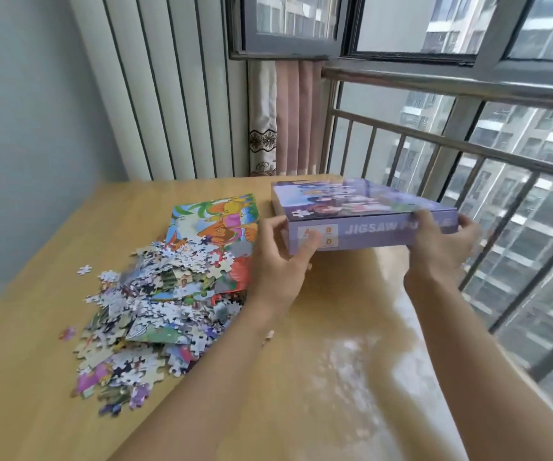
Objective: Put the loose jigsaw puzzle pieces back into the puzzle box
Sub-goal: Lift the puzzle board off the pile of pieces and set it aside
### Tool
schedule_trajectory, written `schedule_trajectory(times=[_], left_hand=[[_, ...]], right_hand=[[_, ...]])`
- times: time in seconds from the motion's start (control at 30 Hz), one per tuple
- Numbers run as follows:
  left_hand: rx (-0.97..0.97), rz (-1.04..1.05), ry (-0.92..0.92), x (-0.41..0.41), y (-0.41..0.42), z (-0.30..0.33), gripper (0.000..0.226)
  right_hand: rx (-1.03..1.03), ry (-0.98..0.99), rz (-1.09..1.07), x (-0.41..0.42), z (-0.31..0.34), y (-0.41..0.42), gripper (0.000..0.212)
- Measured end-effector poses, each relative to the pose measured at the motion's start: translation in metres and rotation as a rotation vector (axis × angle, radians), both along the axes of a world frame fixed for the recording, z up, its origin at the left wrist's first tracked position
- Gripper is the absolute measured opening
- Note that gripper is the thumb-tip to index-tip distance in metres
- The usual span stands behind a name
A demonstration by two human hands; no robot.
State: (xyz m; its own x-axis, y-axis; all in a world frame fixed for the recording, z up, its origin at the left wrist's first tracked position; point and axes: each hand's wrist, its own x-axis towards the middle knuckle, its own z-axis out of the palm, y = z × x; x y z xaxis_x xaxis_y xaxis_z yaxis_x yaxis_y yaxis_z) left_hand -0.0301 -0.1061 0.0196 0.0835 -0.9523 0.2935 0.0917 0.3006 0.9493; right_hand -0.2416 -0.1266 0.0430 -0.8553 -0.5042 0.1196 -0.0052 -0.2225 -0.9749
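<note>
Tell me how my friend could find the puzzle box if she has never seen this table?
Start at the wooden table beside the window railing. On its far right side, near the railing, sits the puzzle box, with the left hand and right hand gripping its front corners. It is flat, purple and closed, unlike the loose puzzle pieces heaped to its left.

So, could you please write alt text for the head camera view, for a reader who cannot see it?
A person's left hand and right hand grip the ends of a closed purple jigsaw puzzle box on a wooden table by a barred window. To its left, a heap of loose puzzle pieces partly covers a colourful picture sheet.
</note>
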Motion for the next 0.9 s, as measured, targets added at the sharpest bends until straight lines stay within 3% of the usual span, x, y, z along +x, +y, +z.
schedule_trajectory(times=[0.07, 0.13, 0.27, 0.37, 0.47, 0.53, 0.7, 0.8, 0.9], left_hand=[[0.046, 0.063, 0.07, 0.002, -0.01, -0.003, 0.026], [0.03, 0.107, 0.028, 0.005, -0.017, -0.007, 0.019], [-0.06, 0.108, -0.124, 0.0, -0.019, -0.018, 0.028], [-0.089, 0.115, -0.119, -0.007, -0.015, -0.029, 0.024], [-0.079, 0.104, -0.085, -0.012, -0.011, -0.033, 0.034], [-0.074, 0.109, -0.085, -0.016, -0.006, -0.033, 0.044], [-0.182, 0.069, -0.159, -0.012, 0.0, -0.037, 0.062], [-0.172, 0.052, -0.168, -0.008, 0.003, -0.041, 0.068], [-0.226, 0.092, -0.307, -0.002, 0.003, -0.043, 0.069]], right_hand=[[-0.024, 0.043, 0.05, 0.008, -0.011, -0.002, 0.067], [-0.014, 0.1, 0.093, 0.007, -0.026, 0.002, 0.067], [0.09, 0.36, 0.193, -0.005, -0.044, 0.024, 0.091], [0.176, 0.949, 0.132, -0.013, -0.038, 0.04, 0.104], [0.242, 1.531, 0.289, -0.009, -0.023, 0.044, 0.093], [0.328, 1.769, 0.364, -0.003, -0.013, 0.042, 0.081], [0.452, 2.064, 0.38, 0.001, 0.006, 0.04, 0.05], [0.493, 2.147, 0.381, 0.005, 0.011, 0.045, 0.049], [0.548, 2.176, 0.476, 0.007, 0.019, 0.046, 0.056]])
